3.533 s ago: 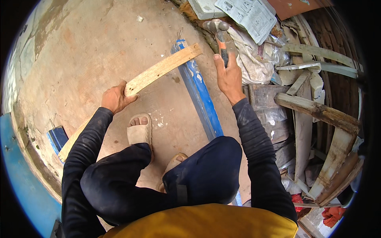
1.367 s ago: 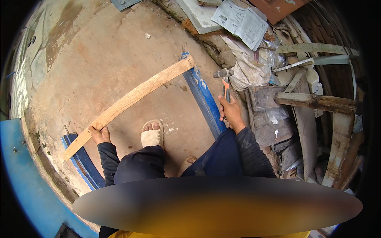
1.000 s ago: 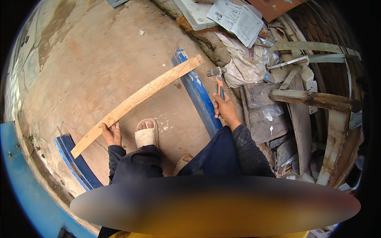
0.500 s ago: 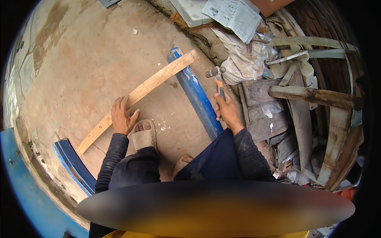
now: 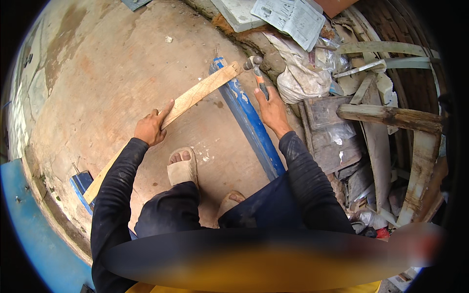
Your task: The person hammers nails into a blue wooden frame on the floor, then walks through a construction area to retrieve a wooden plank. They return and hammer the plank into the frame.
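My left hand [image 5: 150, 128] is closed around the middle of a bare wooden plank [image 5: 200, 93], its index finger stretched along the wood. The plank slants from lower left to upper right. Its far end crosses a chipped blue-painted timber [image 5: 250, 119]; its near end reaches a second blue timber [image 5: 80, 181], partly hidden behind my left sleeve. In my right hand [image 5: 274, 113] is a hammer [image 5: 259, 78] with an orange and dark handle. The hammer's metal head is right beside the plank's far end; whether they touch I cannot tell.
My sandalled feet [image 5: 182, 168] stand on the concrete floor between the two timbers. Along the right lie a white sack [image 5: 303, 80], a worn wooden panel [image 5: 332, 141], scrap boards [image 5: 391, 117] and plastic bits. A printed sheet [image 5: 288, 19] lies at the top. A blue panel [image 5: 29, 224] borders the lower left.
My left hand has gone from resting on the plank to gripping it. The plank's near end has shifted left onto the left timber. My right hand has brought the hammer up and left to the far end.
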A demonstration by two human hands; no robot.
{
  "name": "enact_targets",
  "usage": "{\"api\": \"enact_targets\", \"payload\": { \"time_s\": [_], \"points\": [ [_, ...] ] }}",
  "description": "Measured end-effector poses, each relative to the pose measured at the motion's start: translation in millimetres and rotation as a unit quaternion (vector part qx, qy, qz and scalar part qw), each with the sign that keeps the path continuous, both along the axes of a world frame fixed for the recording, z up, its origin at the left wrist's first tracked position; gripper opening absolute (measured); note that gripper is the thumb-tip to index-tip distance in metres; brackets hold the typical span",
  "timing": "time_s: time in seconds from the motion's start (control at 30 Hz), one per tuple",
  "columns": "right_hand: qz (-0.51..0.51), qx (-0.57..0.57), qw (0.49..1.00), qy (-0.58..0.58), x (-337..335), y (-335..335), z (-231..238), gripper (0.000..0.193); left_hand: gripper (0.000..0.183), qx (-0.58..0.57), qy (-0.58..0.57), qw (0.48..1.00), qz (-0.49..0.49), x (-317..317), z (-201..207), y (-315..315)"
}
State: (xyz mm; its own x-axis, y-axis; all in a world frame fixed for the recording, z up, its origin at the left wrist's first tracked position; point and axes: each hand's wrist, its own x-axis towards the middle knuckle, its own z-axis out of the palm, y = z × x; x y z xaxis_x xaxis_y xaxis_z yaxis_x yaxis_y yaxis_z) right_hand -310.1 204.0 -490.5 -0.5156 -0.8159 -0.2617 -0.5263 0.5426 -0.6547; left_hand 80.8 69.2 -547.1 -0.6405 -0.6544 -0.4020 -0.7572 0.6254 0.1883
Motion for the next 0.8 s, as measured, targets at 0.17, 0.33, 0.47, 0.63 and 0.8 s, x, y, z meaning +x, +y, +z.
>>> {"api": "enact_targets", "payload": {
  "time_s": [0.17, 0.33, 0.47, 0.63, 0.8],
  "points": [
    [0.014, -0.013, 0.999, 0.035, 0.3, -8.1, -5.3, 0.063, 0.109, -0.008, -0.004, 1.0, 0.003, -3.4, 0.7, 1.1],
    [0.028, 0.031, 0.999, 0.017, 4.6, -11.0, -5.0, 0.067, 0.108, -0.016, 0.012, 1.0, 0.009, -6.0, 6.6, 6.5],
    [0.033, 0.029, 0.998, 0.042, 6.2, -12.9, -2.7, 0.061, 0.108, -0.013, 0.022, 1.0, 0.007, -11.9, 9.7, 5.0],
    [-0.005, -0.056, 0.998, 0.034, 2.6, -13.2, 4.8, 0.054, 0.108, -0.011, 0.022, 1.0, 0.002, -16.3, 6.3, 4.4],
    [-0.012, -0.104, 0.994, 0.023, 0.9, -15.7, 4.5, 0.051, 0.108, -0.028, -0.011, 1.0, 0.0, -16.9, -1.0, 9.9]
  ]
}}
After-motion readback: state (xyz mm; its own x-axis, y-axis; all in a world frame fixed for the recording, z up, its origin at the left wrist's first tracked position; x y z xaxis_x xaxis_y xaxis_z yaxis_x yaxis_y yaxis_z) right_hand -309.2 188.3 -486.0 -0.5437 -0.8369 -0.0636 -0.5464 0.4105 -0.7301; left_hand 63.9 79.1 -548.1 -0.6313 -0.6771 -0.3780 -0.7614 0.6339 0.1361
